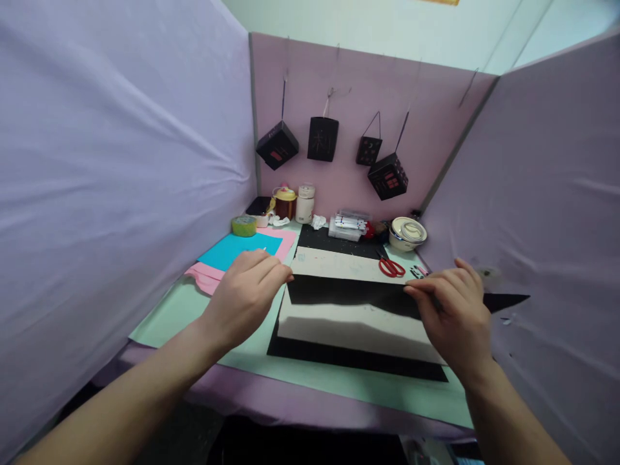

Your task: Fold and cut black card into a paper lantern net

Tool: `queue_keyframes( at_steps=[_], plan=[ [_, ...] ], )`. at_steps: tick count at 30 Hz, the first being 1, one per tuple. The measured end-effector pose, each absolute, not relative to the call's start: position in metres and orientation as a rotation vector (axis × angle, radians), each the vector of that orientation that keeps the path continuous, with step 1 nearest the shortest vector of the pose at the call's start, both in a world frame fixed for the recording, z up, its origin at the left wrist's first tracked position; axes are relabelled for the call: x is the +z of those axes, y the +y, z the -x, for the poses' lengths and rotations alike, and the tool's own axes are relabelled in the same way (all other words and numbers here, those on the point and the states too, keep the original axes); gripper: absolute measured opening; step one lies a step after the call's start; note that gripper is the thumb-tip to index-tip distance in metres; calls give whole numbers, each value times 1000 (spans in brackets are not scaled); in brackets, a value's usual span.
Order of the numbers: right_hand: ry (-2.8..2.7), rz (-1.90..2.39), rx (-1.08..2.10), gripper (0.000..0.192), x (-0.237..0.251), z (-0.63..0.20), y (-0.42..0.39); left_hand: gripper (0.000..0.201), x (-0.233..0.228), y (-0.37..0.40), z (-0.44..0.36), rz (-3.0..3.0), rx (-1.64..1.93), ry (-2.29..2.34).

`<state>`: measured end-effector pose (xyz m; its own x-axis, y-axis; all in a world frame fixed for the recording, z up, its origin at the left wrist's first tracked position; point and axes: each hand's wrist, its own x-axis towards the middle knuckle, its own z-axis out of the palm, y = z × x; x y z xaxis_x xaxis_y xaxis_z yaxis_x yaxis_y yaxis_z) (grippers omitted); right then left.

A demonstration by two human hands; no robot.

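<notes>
Between thumb and fingers, my left hand (249, 287) is closed on one end of the edge of a black paper sheet (351, 290). My right hand (453, 313) pinches the same edge farther right. The sheet is raised and seen nearly edge-on; a dark pointed part (506, 301) juts out beyond my right hand, and I cannot tell if it belongs to it. Below lies a greyish-white board (353, 330), with the sheet's shadow across it. Another black layer (358, 367) shows along the board's front edge. Red-handled scissors (391, 267) rest behind the sheet, near my right hand.
Blue paper (237, 250) and pink paper (288, 240) lie left, beside green tape (243, 226). A white bottle (305, 205), a pen box (346, 226) and a lidded bowl (407, 234) stand at the back. Black box lanterns (323, 139) hang above. Cloth walls (121, 161) enclose both sides.
</notes>
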<state>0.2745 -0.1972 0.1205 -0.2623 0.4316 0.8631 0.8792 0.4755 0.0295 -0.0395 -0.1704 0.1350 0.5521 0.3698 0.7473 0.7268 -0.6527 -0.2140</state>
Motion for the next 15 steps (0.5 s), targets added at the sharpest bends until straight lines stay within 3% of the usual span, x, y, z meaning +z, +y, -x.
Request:
queue_keyframes(
  at_steps=[5, 10, 12, 15],
  plan=[
    [-1842, 967, -742, 14, 69, -268, -185, 9, 105, -165, 55, 2241, -1004, -975],
    [-2121, 1097, -413, 10, 17, -260, -186, 18, 52, -181, 23, 2439, -994, -1156],
    [-2165, 1114, -345, 12, 5, -257, -188, 30, 32, -188, -10, 2581, -918, -1101],
    [-2232, 1126, -334, 15, 2, -258, -190, 64, 7, -192, -59, 2702, -665, -1098]
  ],
)
